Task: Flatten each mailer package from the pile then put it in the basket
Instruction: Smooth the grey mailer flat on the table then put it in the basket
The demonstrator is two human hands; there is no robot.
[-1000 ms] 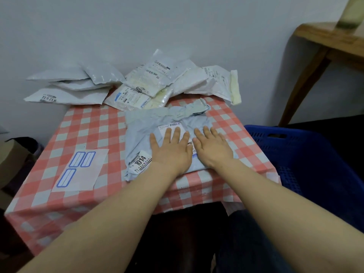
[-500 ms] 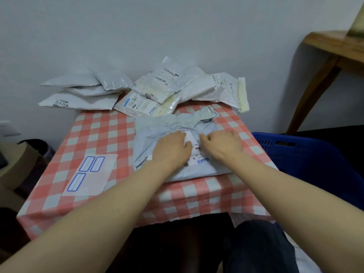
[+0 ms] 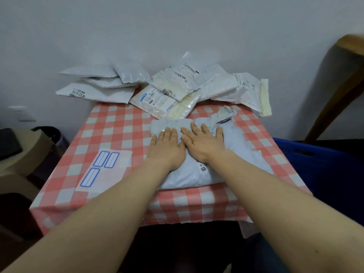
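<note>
Mailer at table centre, mid-flatten. Left hand, right hand both palm-down, fingers spread, pressing it, gripping nothing. Pile at 12 o'clock untouched. Basket at 3 o'clock, contents hidden. Most work left, I judge.
</note>
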